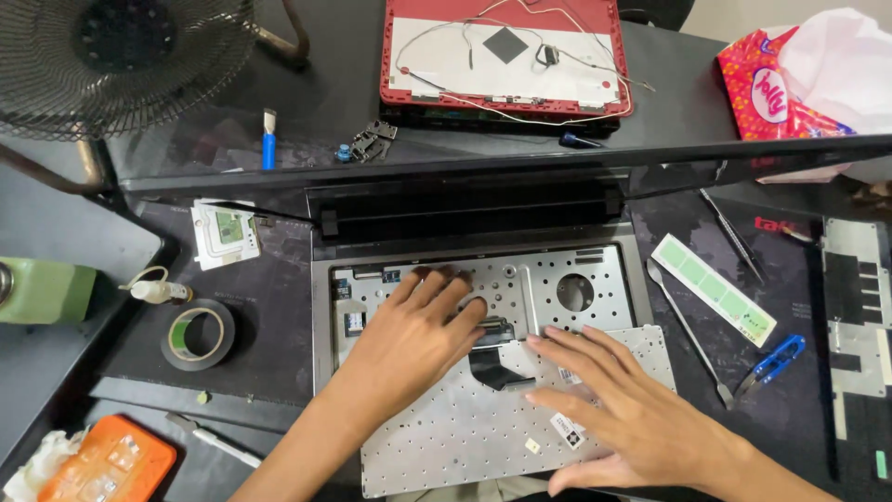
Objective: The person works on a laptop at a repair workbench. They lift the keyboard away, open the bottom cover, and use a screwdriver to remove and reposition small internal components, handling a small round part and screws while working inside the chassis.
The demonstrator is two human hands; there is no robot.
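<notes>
My left hand [413, 330] lay flat and open on the laptop base [483, 279], fingertips beside the black ribbon cable [497, 358]; my right hand [618, 414], open too, pressed the flipped keyboard [446, 428] (holding nothing). The keyboard seemed lifted out, its cable apparently still attached. White stickers dotted its back; a green-and-white strip [714, 288] lay right, a red tissue pack [771, 88] beyond on the table [279, 316].
</notes>
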